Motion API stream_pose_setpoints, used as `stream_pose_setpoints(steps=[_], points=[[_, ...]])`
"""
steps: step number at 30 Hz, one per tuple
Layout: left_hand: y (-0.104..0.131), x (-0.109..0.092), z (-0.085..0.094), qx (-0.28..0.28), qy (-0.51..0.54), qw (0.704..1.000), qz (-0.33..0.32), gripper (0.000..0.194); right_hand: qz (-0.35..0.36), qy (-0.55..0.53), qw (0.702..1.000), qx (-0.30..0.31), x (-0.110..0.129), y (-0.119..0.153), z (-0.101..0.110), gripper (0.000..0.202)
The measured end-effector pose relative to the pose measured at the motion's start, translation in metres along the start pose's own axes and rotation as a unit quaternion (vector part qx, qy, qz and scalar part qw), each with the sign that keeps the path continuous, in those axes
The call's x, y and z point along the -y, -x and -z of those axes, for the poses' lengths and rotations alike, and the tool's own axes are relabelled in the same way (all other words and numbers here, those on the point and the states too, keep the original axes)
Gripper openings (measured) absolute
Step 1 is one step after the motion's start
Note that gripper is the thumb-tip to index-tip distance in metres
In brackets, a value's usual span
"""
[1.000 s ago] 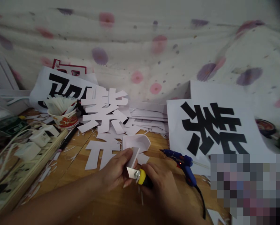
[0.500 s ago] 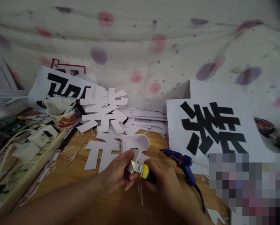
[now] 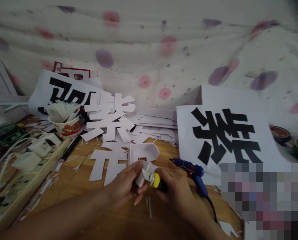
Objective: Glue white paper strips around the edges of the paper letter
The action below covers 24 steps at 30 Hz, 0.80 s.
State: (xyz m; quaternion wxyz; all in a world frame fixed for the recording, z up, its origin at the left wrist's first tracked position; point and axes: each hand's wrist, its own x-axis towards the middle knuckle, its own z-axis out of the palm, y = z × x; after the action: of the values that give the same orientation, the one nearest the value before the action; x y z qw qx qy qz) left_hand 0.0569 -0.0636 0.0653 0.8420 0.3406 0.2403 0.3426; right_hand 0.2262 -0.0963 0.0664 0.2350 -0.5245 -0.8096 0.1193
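Observation:
My left hand point(image 3: 129, 181) is closed on a small white foam board piece point(image 3: 139, 180), pinched between thumb and fingers. In my right hand point(image 3: 175, 186) is a utility knife point(image 3: 158, 181) with a yellow and black handle. Its short blade point(image 3: 147, 174) lies against or just beside the white piece; the exact contact is hard to see. Just beyond my hands lies a white cut-out letter part with a raised edge point(image 3: 145, 151). Left of it is a flat white cut-out point(image 3: 99, 163), and behind that a larger white cut-out character point(image 3: 109, 116).
A blue glue gun point(image 3: 195, 173) rests right of my right hand, its cord running toward me. Printed character sheets point(image 3: 186, 146) stand at the right. A paper cup of white sticks point(image 3: 66, 125) and a power strip point(image 3: 39, 176) occupy the left. White scraps litter the table point(image 3: 76, 190).
The knife blade has shifted slightly to the right along the white piece, and my right hand moved a little with it. My left hand keeps its grip.

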Motion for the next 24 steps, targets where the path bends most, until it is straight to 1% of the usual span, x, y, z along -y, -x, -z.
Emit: stream_pose_setpoints(steps=[3, 5, 8, 11, 13, 14, 16, 18, 19, 21, 24], points=[[0.000, 0.000, 0.000, -0.029, -0.006, 1.000, -0.004, 0.025, 0.040, -0.027, 0.998, 0.043, 0.006, 0.001, 0.001, 0.016], [-0.001, 0.000, -0.001, -0.036, -0.009, 0.999, -0.002, 0.025, 0.047, -0.024, 0.997, 0.050, 0.009, 0.001, 0.000, 0.018], [-0.001, 0.000, -0.002, -0.017, -0.007, 1.000, 0.001, 0.023, 0.025, 0.006, 0.999, 0.021, 0.004, 0.000, -0.001, 0.019], [0.000, 0.002, 0.000, 0.011, -0.011, 1.000, 0.000, 0.022, 0.006, 0.023, 1.000, -0.019, -0.007, -0.001, -0.001, 0.019], [0.000, 0.003, 0.002, 0.015, -0.026, 1.000, -0.005, 0.026, -0.011, 0.026, 0.999, -0.046, -0.014, -0.001, -0.002, 0.019], [0.001, 0.003, 0.003, 0.012, -0.048, 0.999, -0.009, 0.027, -0.032, 0.034, 0.997, -0.063, -0.018, -0.001, -0.004, 0.017], [0.002, 0.001, 0.005, -0.006, -0.128, 0.991, -0.031, 0.029, -0.100, 0.069, 0.988, -0.100, -0.025, -0.001, -0.009, 0.016], [0.004, -0.003, 0.005, -0.032, -0.224, 0.972, -0.066, 0.029, -0.154, 0.125, 0.972, -0.128, -0.032, 0.001, -0.016, 0.021], [0.006, -0.005, 0.004, -0.043, -0.263, 0.960, -0.084, 0.028, -0.165, 0.152, 0.965, -0.134, -0.035, 0.002, -0.019, 0.024], [0.009, -0.009, 0.002, -0.052, -0.314, 0.941, -0.114, 0.024, -0.154, 0.207, 0.957, -0.130, -0.041, 0.006, -0.023, 0.029], [0.012, -0.014, -0.001, -0.065, -0.351, 0.922, -0.148, 0.021, -0.125, 0.284, 0.944, -0.112, -0.046, 0.012, -0.027, 0.034]])
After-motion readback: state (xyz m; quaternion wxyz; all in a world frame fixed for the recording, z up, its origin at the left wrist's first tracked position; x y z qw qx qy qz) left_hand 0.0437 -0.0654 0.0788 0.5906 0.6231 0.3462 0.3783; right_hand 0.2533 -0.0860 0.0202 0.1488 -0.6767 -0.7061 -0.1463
